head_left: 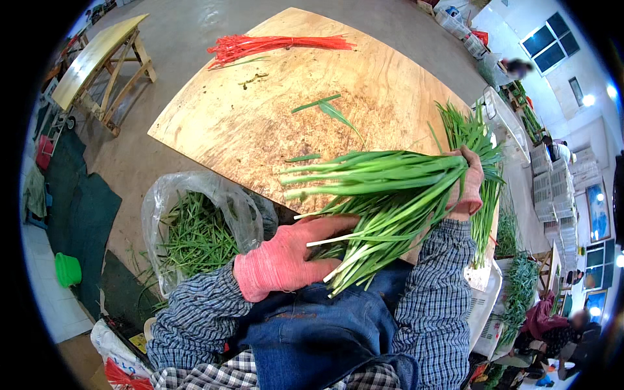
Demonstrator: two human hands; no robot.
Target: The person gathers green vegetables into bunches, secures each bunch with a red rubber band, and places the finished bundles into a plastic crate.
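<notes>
A bunch of garlic chives (390,179) lies over the near right part of the wooden table (214,130), its pale stalk ends pointing left. My right hand (469,182), in a pink glove, is closed around the leafy end. My left hand (286,255), in a matching glove, is at the stalk ends with thumb and fingers apart. Its fingertips reach in at the lower stalks, partly hidden there. More chives (471,133) lie on the table's right side, beyond and under my right hand. A few loose leaf pieces (338,117) are scattered on the dirt-stained wood.
A bundle of red ties (279,45) lies at the table's far edge. Left of my legs stands a clear plastic bag (153,224) of green trimmings. A crate (486,312) stands at right. Another table (97,55), a green basin (67,270) and people (546,322) are farther off.
</notes>
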